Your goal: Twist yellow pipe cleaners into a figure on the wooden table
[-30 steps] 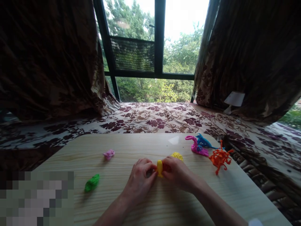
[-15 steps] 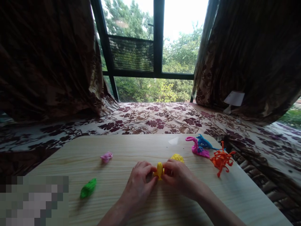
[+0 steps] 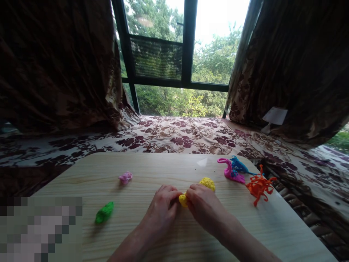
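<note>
Between my hands, low over the middle of the table, is a small piece of yellow modelling clay (image 3: 183,201) with a rounded end facing me. My right hand (image 3: 203,202) pinches it from the right, its fingers closed and covering part of it. My left hand (image 3: 163,203) is closed at its left side, thumb and fingertips against the clay. Just beyond my right hand lies a larger yellow clay lump (image 3: 207,183) with a bumpy surface, partly hidden by the knuckles.
The pale wooden table (image 3: 152,165) bears a green clay piece (image 3: 104,212) and a pink one (image 3: 125,178) at left. At right lie a magenta swan-like figure (image 3: 231,174), a blue figure (image 3: 240,165) and an orange many-armed figure (image 3: 260,187). A lamp (image 3: 275,115) stands beyond.
The small yellow clay piece has tipped from upright to lying over, its rounded end now towards me. Both hands stay around it. The view has shifted slightly.
</note>
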Available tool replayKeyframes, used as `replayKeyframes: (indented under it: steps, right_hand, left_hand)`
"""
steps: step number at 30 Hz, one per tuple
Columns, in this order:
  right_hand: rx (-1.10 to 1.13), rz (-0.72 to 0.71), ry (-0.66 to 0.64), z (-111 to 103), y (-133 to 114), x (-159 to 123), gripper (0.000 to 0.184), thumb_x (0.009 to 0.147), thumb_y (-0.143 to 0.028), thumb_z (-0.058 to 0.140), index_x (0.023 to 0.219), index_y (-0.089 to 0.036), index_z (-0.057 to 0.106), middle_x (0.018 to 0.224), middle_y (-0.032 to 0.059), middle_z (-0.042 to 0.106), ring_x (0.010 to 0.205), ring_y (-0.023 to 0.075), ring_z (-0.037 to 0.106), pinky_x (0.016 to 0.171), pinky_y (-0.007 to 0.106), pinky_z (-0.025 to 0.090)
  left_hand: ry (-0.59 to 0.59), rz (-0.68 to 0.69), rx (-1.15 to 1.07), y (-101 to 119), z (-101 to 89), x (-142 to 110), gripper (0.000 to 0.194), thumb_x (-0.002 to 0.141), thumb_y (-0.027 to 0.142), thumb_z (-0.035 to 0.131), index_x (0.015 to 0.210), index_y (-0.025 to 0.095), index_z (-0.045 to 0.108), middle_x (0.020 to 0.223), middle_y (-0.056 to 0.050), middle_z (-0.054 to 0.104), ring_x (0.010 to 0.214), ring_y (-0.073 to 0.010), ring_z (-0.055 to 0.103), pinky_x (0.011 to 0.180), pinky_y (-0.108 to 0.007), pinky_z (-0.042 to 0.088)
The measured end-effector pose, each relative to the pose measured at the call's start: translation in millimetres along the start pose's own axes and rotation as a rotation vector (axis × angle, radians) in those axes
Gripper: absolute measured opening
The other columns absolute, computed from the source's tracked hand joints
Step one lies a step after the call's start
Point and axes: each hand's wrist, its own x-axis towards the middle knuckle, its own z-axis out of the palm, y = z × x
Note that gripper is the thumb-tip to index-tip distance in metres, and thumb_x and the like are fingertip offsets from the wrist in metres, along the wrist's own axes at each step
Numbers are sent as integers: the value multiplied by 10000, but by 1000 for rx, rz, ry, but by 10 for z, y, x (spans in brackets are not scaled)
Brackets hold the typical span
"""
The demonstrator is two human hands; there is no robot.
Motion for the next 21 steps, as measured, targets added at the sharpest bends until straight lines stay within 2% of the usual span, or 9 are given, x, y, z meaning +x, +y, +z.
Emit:
replayKeyframes:
  steps: [4, 9, 12, 14, 16, 18, 21]
  right_hand:
    - [-111, -1, 0, 13, -76, -7, 137, 750, -46, 513, 744, -155, 596, 756, 68, 612, 716, 188, 532, 613, 262, 373]
    - [180, 3, 127, -25, 71, -80, 107, 810, -126, 499, 807, -190, 585, 813, 26, 581, 755, 148, 526, 672, 234, 394]
    - [324, -41, 215, -110, 112, -86, 191, 825, -139, 483, 962, -231, 580, 884, 23, 562, 820, 154, 514, 730, 260, 397]
    - [391, -71, 238, -155, 109, -80, 293, 812, -108, 476, 1051, -256, 557, 910, 24, 555, 844, 159, 511, 753, 276, 402]
    - [461, -73, 252, -173, 113, -78, 417, 774, -62, 483, 1140, -262, 509, 928, 27, 552, 854, 158, 514, 770, 285, 414]
    - [539, -41, 278, -169, 133, -80, 513, 738, -40, 498, 1200, -259, 456, 953, 28, 547, 851, 153, 521, 779, 289, 430]
    - [652, 8, 300, -153, 164, -83, 555, 715, -55, 525, 1215, -272, 425, 1028, 25, 526, 855, 142, 527, 764, 282, 457]
  left_hand:
    - [75, -122, -114, -63, 12, 4, 262, 756, 156, 431, 922, 214, 625, 894, -30, 634, 866, -172, 559, 799, -295, 434]
    - [145, -242, -283, -28, -95, 46, 242, 776, 298, 470, 925, 196, 631, 922, -24, 664, 897, -181, 583, 826, -298, 437]
    - [68, -276, -480, 31, -143, 66, 290, 771, 367, 505, 961, 193, 638, 825, -10, 675, 795, -164, 592, 727, -267, 457]
    - [-16, -306, -626, 55, -146, 65, 303, 767, 383, 523, 963, 187, 645, 700, 6, 659, 672, -133, 569, 612, -230, 445]
    - [-50, -358, -750, 63, -135, 55, 297, 759, 380, 547, 950, 176, 650, 643, 10, 641, 608, -107, 538, 562, -206, 422]
    - [-48, -418, -867, 62, -122, 43, 280, 746, 360, 579, 940, 170, 648, 678, -1, 649, 617, -98, 543, 591, -208, 432]
    - [-55, -483, -1011, 59, -115, 30, 245, 729, 326, 613, 912, 165, 646, 725, -17, 656, 643, -103, 569, 648, -235, 457]
